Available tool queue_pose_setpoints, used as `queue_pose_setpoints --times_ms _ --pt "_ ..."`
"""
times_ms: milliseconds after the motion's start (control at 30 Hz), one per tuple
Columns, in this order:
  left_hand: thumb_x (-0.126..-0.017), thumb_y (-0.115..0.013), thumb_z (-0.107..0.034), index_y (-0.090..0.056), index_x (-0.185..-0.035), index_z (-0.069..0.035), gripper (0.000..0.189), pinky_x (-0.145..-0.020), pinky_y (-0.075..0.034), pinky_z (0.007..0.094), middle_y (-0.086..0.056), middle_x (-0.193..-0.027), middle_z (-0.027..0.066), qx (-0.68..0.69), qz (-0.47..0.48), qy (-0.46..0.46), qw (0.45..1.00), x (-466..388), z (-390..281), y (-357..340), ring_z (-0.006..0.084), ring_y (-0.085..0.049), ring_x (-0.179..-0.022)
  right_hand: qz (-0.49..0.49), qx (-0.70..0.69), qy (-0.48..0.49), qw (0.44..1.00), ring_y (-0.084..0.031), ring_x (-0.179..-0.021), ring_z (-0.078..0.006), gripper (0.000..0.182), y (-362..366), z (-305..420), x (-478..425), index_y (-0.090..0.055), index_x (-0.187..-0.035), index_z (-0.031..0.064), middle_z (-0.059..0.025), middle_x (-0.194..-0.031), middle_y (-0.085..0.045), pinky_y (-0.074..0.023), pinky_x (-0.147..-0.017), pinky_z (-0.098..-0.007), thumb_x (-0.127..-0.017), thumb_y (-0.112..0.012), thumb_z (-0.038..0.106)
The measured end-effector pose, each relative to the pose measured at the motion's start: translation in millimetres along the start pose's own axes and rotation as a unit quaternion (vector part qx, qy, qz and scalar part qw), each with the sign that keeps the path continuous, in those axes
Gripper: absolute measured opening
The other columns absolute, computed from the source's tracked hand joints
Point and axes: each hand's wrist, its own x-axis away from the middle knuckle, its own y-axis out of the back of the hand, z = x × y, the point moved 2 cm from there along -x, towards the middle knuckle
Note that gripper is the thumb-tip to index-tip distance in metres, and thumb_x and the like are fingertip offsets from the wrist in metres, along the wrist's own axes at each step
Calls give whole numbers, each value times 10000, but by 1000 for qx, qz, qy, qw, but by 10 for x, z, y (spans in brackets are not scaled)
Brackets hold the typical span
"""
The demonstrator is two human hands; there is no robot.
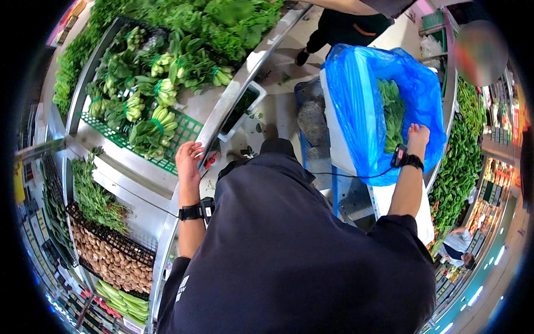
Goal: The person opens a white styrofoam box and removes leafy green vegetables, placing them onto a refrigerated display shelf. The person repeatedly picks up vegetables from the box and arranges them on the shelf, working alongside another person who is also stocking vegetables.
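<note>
My left hand (190, 160) is raised beside the metal edge of the vegetable stand, its fingers apart and holding nothing. Near it, tied bunches of leafy greens (160, 125) with pale stems lie on a green plastic grid (190, 125). On the other side, my right hand (418, 135) is over a box lined with a blue plastic bag (354, 104). Its fingers are curled, and whether they pinch anything cannot be told. Leafy greens (392, 112) lie inside the bag, just beside that hand. Both wrists wear black straps with small devices.
The metal rail (233, 89) of the stand runs along my left. A white foam tub (246, 110) is beneath it. The box stands by a blue-edged cart (336, 190). Another person's dark-clothed leg (319, 37) is ahead. Green peppers (459, 163) fill a display at right; mushrooms (108, 254) lie at left.
</note>
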Motion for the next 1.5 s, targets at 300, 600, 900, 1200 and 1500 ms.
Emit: queue_pose_setpoints --times_ms 300,600,900,1200,1500 --pt "-936 -515 -227 -535 -1043 -30 225 -682 -479 311 -654 -970 118 -12 -41 12 999 88 220 -532 209 -638 -825 190 727 132 646 -584 -1131 -335 575 184 -1083 -1391 -547 -1201 -28 -257 -1205 -590 -472 -895 -408 -706 -670 238" --pt "-930 -548 -210 -565 -1001 -49 177 -649 -482 293 -668 -927 98 -24 -57 37 997 204 305 -953 192 -649 -778 111 731 136 659 -362 -1303 -407 932 33 -1405 -997 -262 -1368 -44 -255 -1409 -353 -355 -1063 -434 -656 -779 261" --pt "-933 -548 -207 -563 -1020 -43 186 -669 -486 284 -660 -949 98 -66 -49 38 996 141 329 -1147 183 -648 -795 79 739 226 629 -456 -1184 -401 639 -372 -1109 -408 -444 -1230 4 -247 -1255 -462 -382 -1000 -470 -708 -684 283" --pt "-934 -543 -202 -561 -1036 -31 200 -663 -491 289 -657 -960 107 -20 -32 16 999 112 316 -935 193 -645 -796 257 605 97 748 -358 -1276 -477 948 -473 -2064 -616 -219 -1418 -25 -329 -1466 -112 -390 -1012 -475 -731 -701 416" --pt "-935 -520 -213 -563 -1022 -36 202 -652 -488 297 -655 -967 118 24 -39 39 998 21 394 -452 201 -639 -798 291 265 -80 916 -619 -874 -249 481 -225 -995 -656 -520 -1147 96 -89 -1028 -618 -506 -652 -375 -722 -730 175"
